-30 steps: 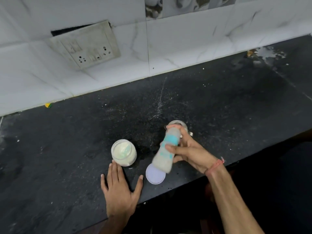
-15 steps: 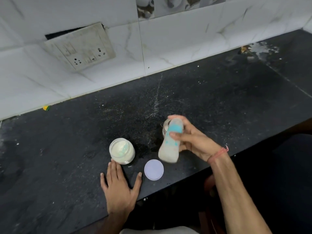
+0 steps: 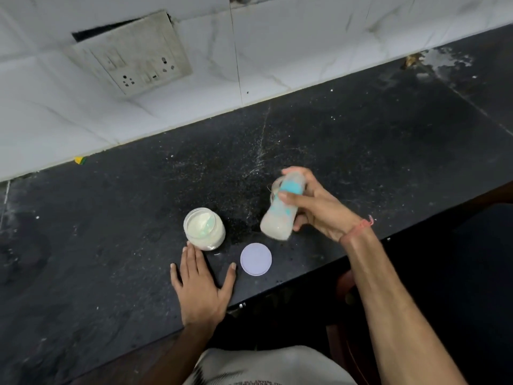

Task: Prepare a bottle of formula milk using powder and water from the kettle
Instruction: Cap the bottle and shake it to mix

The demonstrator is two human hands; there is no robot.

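Note:
My right hand (image 3: 319, 209) grips a baby bottle (image 3: 280, 218) with a teal collar, tilted and blurred, holding milky liquid above the black counter (image 3: 361, 140). Behind the bottle a small glass object peeks out, mostly hidden. An open jar of white powder (image 3: 204, 229) with a pale scoop inside stands to the left. Its round white lid (image 3: 255, 259) lies flat near the counter's front edge. My left hand (image 3: 201, 284) rests flat on the counter, fingertips just below the jar, holding nothing. No kettle is in view.
A white tiled wall with a loose socket plate (image 3: 133, 55) runs along the back. Spilled powder specks dot the counter. A wet patch (image 3: 444, 62) sits at the far right. The counter's front edge drops off just below the lid.
The bottle in my right hand has moved up and to the right, staying tilted and blurred. My left hand and the jar have stayed put.

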